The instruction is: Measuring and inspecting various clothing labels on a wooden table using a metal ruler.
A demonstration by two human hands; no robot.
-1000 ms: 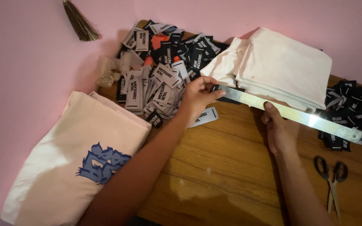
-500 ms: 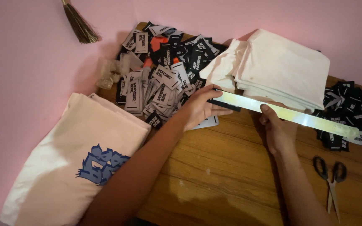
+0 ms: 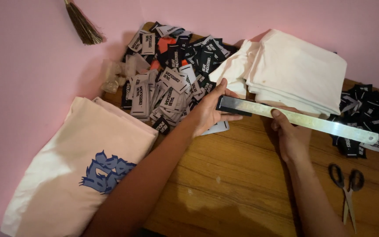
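One pair of black-handled scissors (image 3: 346,188) lay near the wooden table's (image 3: 242,184) right edge, one printed cream garment (image 3: 80,171) at its left. Above the middle, the left hand (image 3: 209,109) pinched one end of a single steel ruler (image 3: 294,118), while the right hand (image 3: 291,136) gripped it from beneath. Beyond lay one folded white stack (image 3: 294,70) and two label heaps, the larger (image 3: 172,74) at the far corner, against pink walls (image 3: 23,66).
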